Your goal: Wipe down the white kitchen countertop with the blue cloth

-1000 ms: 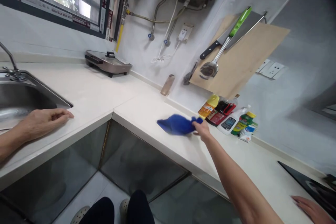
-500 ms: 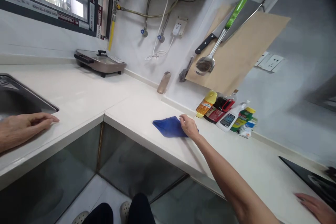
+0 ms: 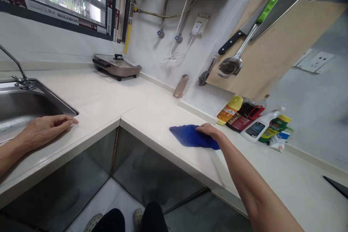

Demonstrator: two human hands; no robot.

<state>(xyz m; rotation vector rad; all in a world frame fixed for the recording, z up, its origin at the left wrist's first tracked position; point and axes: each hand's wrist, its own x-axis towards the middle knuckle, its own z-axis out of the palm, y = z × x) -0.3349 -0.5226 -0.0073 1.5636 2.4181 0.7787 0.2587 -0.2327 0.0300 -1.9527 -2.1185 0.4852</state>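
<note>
No legible words or numbers: only printed lettering, too small to read, on the strip along the window frame (image 3: 51,12) and the labels of the white spray bottle (image 3: 255,129) and yellow squeeze bottle (image 3: 228,113).

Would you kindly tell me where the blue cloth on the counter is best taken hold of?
The blue cloth is probably best pinched by its free left corner, from above with the fingers: it lies loose and rather flat on the counter, and the right hand covers its other end.

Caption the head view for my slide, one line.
Right hand on a blue cloth on the countertop; left hand by the steel sink.
</note>
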